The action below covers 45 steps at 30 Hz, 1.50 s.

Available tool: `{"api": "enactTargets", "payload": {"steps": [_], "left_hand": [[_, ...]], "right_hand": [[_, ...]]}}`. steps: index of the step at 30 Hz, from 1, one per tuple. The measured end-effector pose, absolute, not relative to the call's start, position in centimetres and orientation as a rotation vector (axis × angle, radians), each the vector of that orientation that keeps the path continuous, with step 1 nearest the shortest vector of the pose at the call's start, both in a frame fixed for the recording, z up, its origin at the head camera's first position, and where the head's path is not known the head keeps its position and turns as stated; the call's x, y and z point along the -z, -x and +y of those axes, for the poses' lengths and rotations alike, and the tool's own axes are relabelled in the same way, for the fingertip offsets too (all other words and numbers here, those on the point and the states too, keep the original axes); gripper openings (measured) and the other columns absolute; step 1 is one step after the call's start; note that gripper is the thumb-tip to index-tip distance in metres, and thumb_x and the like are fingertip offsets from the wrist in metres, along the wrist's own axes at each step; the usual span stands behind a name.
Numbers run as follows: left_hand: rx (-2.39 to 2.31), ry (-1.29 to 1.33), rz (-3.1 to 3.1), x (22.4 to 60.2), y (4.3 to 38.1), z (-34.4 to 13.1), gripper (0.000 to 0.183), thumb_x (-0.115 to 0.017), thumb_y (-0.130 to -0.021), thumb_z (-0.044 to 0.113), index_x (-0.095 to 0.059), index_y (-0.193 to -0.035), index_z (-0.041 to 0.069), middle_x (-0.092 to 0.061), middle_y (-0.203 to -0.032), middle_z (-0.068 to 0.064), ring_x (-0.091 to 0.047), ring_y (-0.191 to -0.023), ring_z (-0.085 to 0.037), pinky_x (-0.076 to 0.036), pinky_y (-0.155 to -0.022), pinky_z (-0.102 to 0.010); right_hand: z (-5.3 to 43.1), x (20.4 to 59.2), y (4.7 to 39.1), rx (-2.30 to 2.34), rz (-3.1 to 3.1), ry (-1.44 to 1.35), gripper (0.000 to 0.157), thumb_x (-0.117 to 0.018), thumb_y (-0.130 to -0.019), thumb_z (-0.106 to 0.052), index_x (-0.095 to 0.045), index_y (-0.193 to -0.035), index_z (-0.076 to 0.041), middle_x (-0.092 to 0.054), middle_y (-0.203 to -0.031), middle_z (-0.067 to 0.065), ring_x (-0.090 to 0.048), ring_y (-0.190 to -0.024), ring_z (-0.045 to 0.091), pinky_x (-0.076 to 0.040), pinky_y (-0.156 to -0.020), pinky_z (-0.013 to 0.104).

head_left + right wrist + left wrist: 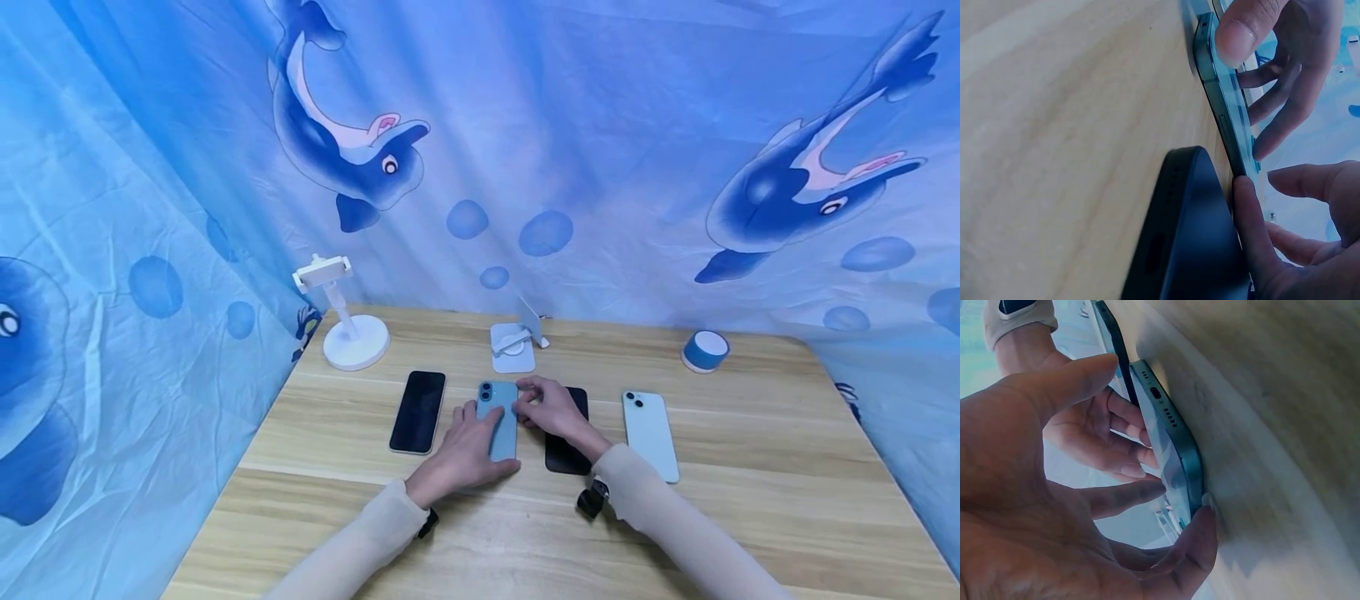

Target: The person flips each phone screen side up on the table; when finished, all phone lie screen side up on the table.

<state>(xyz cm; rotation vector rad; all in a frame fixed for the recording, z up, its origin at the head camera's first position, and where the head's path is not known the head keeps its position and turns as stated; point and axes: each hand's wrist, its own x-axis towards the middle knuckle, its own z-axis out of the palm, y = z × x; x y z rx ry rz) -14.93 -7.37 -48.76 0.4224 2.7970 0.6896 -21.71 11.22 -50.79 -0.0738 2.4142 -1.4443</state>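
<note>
A teal phone (504, 429) with two rear lenses lies back up on the wooden table, between both hands. My left hand (467, 448) spans it from the left: a fingertip (1205, 511) meets its left edge, another finger lies over its back, and the thumb is at the lower right corner. From the right, my right hand (553, 406) touches the phone's right edge near the top with one fingertip (1246, 190); its other fingers are bent and apart from the phone. Under the right hand and wrist lies a dark phone (564, 454), partly covered.
Left of the hands lies a black-screened phone (418, 412); a pale phone (651, 435) lies at right. Behind are a white round-based phone stand (356, 342), a folding stand (513, 357) and a blue-and-white cylinder (705, 352). A blue dolphin-print curtain (622, 167) hangs behind the table.
</note>
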Motion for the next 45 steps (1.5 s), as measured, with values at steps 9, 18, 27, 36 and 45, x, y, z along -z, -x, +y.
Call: {"api": "enactTargets", "payload": {"steps": [9,18,27,36,45], "left_hand": [[-0.606,-0.427,2.835,49.0,15.0,-6.8,0.09,-0.084,-0.082,0.049,-0.048,-0.154,0.008,-0.039,-0.148,-0.032,-0.041,-0.118,-0.039,-0.049,-0.082,-0.047],[-0.608,-0.423,2.842,49.1,15.1,-6.6,0.091,-0.086,-0.081,0.048,-0.048,-0.154,0.008,-0.038,-0.147,-0.032,-0.04,-0.121,-0.041,-0.049,-0.082,-0.049],[-0.639,-0.364,2.834,49.1,15.2,-6.3,0.089,-0.087,-0.08,0.046,-0.051,-0.152,0.009,-0.04,-0.143,-0.032,-0.039,-0.116,-0.04,-0.048,-0.083,-0.05],[-0.689,-0.369,2.851,48.8,15.2,-6.2,0.086,-0.09,-0.078,0.042,-0.054,-0.149,0.006,-0.043,-0.14,-0.033,-0.04,-0.116,-0.04,-0.052,-0.086,-0.052],[-0.701,-0.36,2.844,48.9,15.2,-6.2,0.086,-0.09,-0.077,0.04,-0.055,-0.148,0.006,-0.044,-0.139,-0.033,-0.041,-0.115,-0.04,-0.052,-0.086,-0.051]], "right_hand": [[11.3,50.9,22.1,1.403,2.443,0.098,0.045,-0.068,-0.097,-0.014,-0.062,-0.141,-0.007,-0.071,-0.097,0.007,-0.071,-0.072,0.013,-0.057,-0.064,0.029],[11.1,51.0,22.3,1.382,2.475,0.097,0.048,-0.071,-0.093,-0.011,-0.063,-0.14,-0.008,-0.07,-0.096,0.006,-0.07,-0.07,0.013,-0.056,-0.062,0.027],[11.0,50.9,22.2,1.303,2.541,0.074,0.063,-0.088,-0.082,-0.021,-0.065,-0.139,-0.013,-0.069,-0.105,0.005,-0.062,-0.079,0.016,-0.047,-0.065,0.027],[10.7,50.7,22.3,1.266,2.563,0.044,0.063,-0.089,-0.081,-0.023,-0.065,-0.139,-0.015,-0.069,-0.106,0.004,-0.058,-0.089,0.02,-0.043,-0.069,0.028],[10.9,50.8,22.3,1.28,2.546,0.045,0.063,-0.09,-0.08,-0.022,-0.066,-0.138,-0.015,-0.069,-0.108,0.005,-0.059,-0.092,0.021,-0.044,-0.07,0.028]]}}
